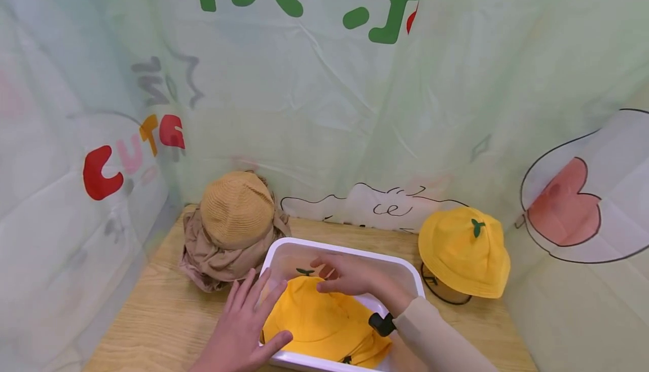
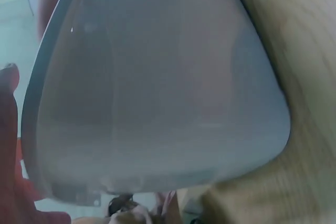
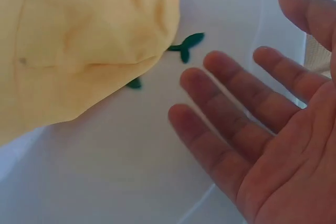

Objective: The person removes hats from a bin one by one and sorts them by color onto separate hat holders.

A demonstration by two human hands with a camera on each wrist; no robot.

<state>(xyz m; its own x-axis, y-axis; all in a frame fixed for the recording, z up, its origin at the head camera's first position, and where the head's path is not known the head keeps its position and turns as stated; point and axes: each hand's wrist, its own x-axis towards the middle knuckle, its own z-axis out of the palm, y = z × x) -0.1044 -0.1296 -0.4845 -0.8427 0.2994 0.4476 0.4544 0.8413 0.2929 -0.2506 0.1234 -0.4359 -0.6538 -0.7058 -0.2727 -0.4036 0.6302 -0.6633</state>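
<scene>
Inside a white plastic bin (image 1: 345, 246) lies a yellow bucket hat (image 1: 314, 315) with a green sprout on its crown. My right hand (image 1: 350, 273) hovers over the bin beside the hat's crown, fingers spread and holding nothing. In the right wrist view the right hand (image 3: 262, 124) is apart from the yellow cloth (image 3: 79, 51), and two green sprout shapes show at its edge. Over the bin's near left corner is my left hand (image 1: 248, 321), its fingers straight and spread. Whether it touches the rim is unclear. The left wrist view shows the bin's outer wall (image 2: 157, 87).
At the back left, a tan knitted hat (image 1: 237, 208) sits on a heap of brown cloth hats (image 1: 218, 253). Another yellow hat (image 1: 463, 251) rests on a black wire stand (image 1: 451, 300) at the right. Printed curtains (image 1: 324, 107) enclose the wooden table (image 1: 162, 315).
</scene>
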